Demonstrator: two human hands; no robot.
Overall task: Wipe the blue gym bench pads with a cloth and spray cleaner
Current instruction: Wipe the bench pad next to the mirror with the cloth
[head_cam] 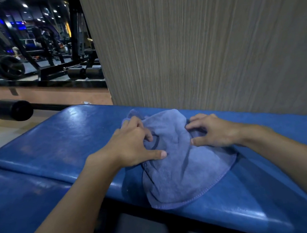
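A blue-grey microfibre cloth point(179, 163) lies bunched on the upper blue bench pad point(59, 141) and hangs over its near edge. My left hand point(133, 146) grips the cloth's left side, fingers curled into the fabric and thumb pressed flat on it. On the cloth's right side my right hand point(212, 130) pinches a fold between curled fingers and thumb. A second blue pad point(20, 200) sits lower at the left. No spray bottle is in view.
A wood-grain wall panel point(207, 42) rises right behind the pad. To its left a mirror point(29, 40) reflects gym racks and a weight plate. A black roller pad point(14, 110) on a bar sticks out at the left over a pale floor.
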